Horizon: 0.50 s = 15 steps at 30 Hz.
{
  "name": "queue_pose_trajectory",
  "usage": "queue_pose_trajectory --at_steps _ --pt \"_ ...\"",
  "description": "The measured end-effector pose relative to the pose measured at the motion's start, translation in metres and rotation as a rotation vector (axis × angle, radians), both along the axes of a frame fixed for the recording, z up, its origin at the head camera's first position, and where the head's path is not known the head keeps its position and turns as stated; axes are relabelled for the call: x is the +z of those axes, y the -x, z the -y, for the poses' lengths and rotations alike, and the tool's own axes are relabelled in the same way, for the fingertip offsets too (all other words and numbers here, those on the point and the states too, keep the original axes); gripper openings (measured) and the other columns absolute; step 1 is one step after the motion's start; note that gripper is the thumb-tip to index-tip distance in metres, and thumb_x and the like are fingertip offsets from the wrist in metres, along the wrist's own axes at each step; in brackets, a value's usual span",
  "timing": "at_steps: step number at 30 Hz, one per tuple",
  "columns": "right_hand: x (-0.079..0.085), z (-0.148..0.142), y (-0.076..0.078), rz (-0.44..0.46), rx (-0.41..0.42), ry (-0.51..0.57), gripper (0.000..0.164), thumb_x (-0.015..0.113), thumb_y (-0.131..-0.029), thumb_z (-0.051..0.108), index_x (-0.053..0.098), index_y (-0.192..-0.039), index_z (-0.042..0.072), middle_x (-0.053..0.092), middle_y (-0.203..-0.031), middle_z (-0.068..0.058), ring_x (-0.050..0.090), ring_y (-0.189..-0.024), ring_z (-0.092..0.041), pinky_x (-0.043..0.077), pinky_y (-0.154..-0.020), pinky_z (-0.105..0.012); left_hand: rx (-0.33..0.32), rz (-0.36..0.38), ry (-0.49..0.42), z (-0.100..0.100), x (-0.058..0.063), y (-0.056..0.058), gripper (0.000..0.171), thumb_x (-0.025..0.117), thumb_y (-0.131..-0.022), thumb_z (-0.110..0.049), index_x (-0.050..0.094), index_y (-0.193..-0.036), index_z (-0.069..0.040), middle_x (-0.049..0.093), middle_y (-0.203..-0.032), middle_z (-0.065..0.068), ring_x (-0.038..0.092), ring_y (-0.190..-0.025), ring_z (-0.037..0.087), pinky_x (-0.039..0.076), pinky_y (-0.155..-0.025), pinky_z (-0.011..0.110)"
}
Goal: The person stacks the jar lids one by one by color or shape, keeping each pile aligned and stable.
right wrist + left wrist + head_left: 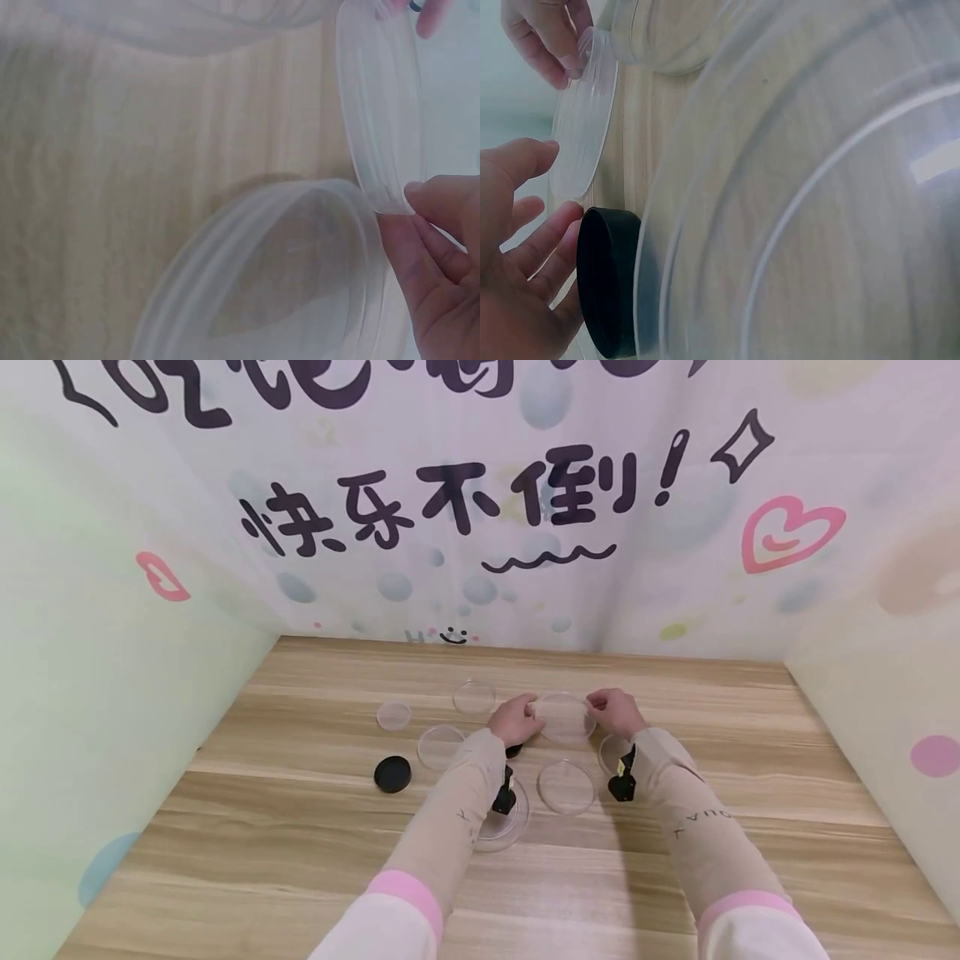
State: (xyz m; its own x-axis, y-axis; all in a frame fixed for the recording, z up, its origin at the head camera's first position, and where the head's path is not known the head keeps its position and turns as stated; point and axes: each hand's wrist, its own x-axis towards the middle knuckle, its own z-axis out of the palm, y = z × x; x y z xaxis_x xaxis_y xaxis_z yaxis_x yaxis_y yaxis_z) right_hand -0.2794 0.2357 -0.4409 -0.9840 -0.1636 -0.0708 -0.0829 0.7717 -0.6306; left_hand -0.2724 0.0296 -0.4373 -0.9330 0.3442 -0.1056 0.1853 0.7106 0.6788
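Sleeves (459, 806) of beige cloth with pink bands are nearest, I think?

Yes, and the lower edge cuts them off. The left one partly hides a large clear dish (513, 837), which has ring-shaped ridges.

And a little farther?

A clear disc (567, 787) lies on the wood-grained table (300, 877). Then comes a black cap (513, 751), almost covered by the left hand (516, 720) from above; the left wrist view shows its hollow side.

Where is the clear lid (564, 718)?

Just beyond these, between both hands. The right hand (618, 712) pinches its right edge with thumb and fingers. The left is at the opposite edge, with thumb and fingers spread apart; I cannot tell if it bears any weight.

Which way does the lid point?

It is round, so it has no long axis. Its broad face looks up towards the head camera. The plastic is thin, with a ridged rim. Whether it touches the table, I cannot tell.

And farthest?

A pale curtain (450, 602) with dark lettering, of which the top line is cut off.
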Motion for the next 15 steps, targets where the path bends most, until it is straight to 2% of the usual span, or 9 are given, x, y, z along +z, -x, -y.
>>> queue_pose_trajectory --at_steps 7,13,15 --pt "0.0003 0.0015 -0.0010 0.003 0.008 -0.028 0.028 0.049 -0.089 0.009 0.055 -0.108 -0.010 0.058 -0.101 -0.023 0.054 -0.093 -0.032 0.046 -0.080 -0.039 0.002 -0.001 0.003 -0.0018 -0.0028 0.0011 0.050 0.059 -0.084 -0.018 0.044 -0.129 -0.003 0.058 -0.113 0.009 0.052 -0.104 0.018 0.040 -0.089 0.027" --pt "-0.0001 0.0012 -0.0015 -0.008 0.002 -0.028 0.027 0.050 -0.088 0.009 0.057 -0.106 -0.010 0.059 -0.098 -0.022 0.055 -0.090 -0.031 0.046 -0.078 -0.039 -0.020 -0.064 0.042 -0.0005 -0.0037 -0.0016 0.046 0.060 -0.082 -0.017 0.048 -0.125 -0.001 0.057 -0.106 0.008 0.050 -0.095 0.015 0.040 -0.084 0.024" --pt "-0.0001 0.0008 -0.0014 -0.014 0.001 -0.021 0.027 0.050 -0.088 0.010 0.058 -0.105 -0.010 0.060 -0.097 -0.022 0.054 -0.090 -0.031 0.046 -0.078 -0.039 -0.022 -0.048 0.036 -0.0006 -0.0067 0.0026 0.047 0.061 -0.082 -0.017 0.049 -0.124 -0.001 0.057 -0.105 0.008 0.050 -0.096 0.016 0.040 -0.086 0.025"
